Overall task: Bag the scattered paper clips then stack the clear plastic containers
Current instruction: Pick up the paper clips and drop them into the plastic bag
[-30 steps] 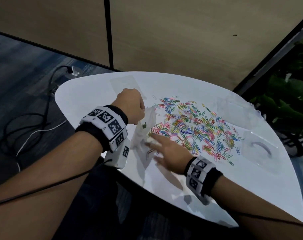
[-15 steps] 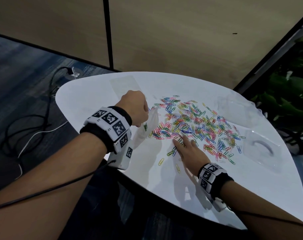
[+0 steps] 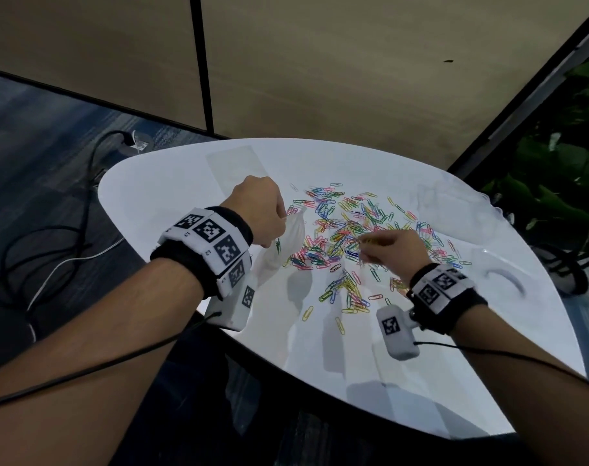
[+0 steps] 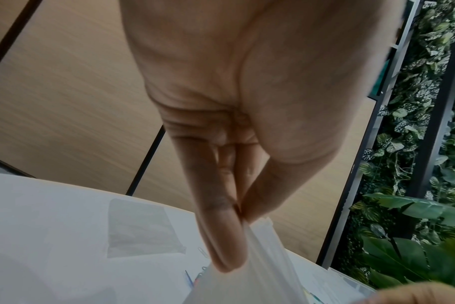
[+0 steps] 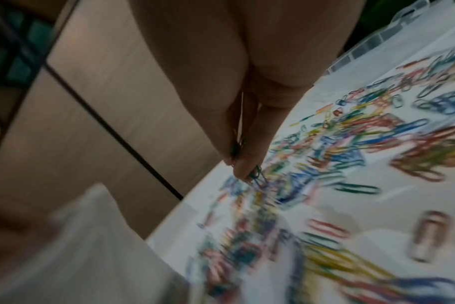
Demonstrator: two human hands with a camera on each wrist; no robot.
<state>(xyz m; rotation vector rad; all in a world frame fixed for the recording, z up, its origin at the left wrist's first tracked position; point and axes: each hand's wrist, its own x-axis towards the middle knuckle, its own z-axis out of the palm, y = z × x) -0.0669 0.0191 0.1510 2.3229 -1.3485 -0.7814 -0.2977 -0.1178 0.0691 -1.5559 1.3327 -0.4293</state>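
Colourful paper clips (image 3: 353, 237) lie scattered across the middle of the white table (image 3: 421, 381). My left hand (image 3: 259, 213) pinches the top edge of a clear plastic bag (image 3: 283, 250), which hangs open at the pile's left edge; the pinch (image 4: 239, 216) shows in the left wrist view, with the bag (image 4: 260, 267) below it. My right hand (image 3: 387, 250) is raised over the pile and pinches a few paper clips (image 5: 249, 172) between fingertips, right of the bag (image 5: 78, 257). Two clear plastic containers (image 3: 454, 210) (image 3: 501, 280) sit at the table's right side.
A second flat clear bag (image 3: 236, 166) lies at the table's far left. Cables (image 3: 51, 250) trail on the carpet to the left. A wood panel wall stands behind the table, and green plants (image 3: 555, 183) to the right. The near table edge is close to my arms.
My right hand left the bag's mouth, swept right into the pile, dragged some clips toward me, and now lifts with a few clips pinched. The left hand keeps holding the bag.
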